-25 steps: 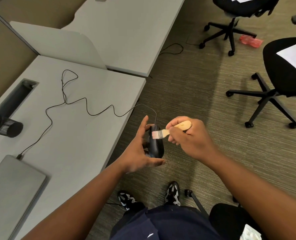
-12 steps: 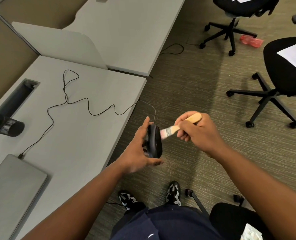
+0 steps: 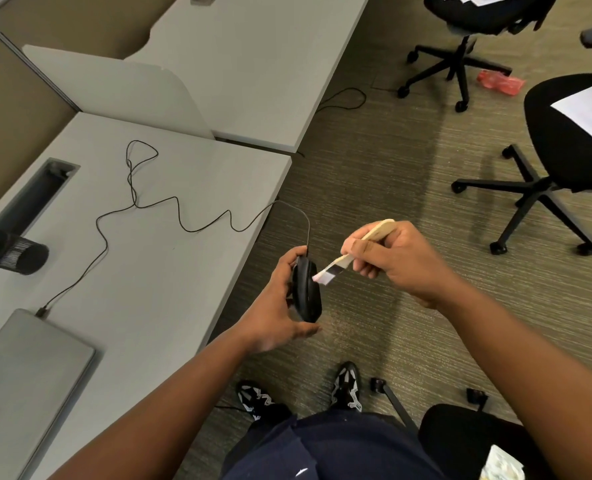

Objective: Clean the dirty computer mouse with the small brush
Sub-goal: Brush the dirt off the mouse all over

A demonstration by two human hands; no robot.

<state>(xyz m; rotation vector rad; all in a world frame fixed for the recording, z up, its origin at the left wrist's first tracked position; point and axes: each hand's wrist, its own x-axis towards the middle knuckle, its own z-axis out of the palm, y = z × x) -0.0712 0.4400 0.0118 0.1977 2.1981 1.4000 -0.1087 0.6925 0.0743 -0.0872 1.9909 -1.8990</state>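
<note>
Off desk edge, left hand (image 3: 273,308) gripped mouse (image 3: 307,293); right hand (image 3: 396,261) pinched brush (image 3: 348,258), bristles touching. Best bet, I reckoned: light flicks.

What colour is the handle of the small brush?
Pale, light wood tan; the brush handle shows best in the head view, held in the right hand.

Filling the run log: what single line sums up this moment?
left hand holds mouse on edge | right hand holds brush | bristles on mouse | cable trails to desk
</note>
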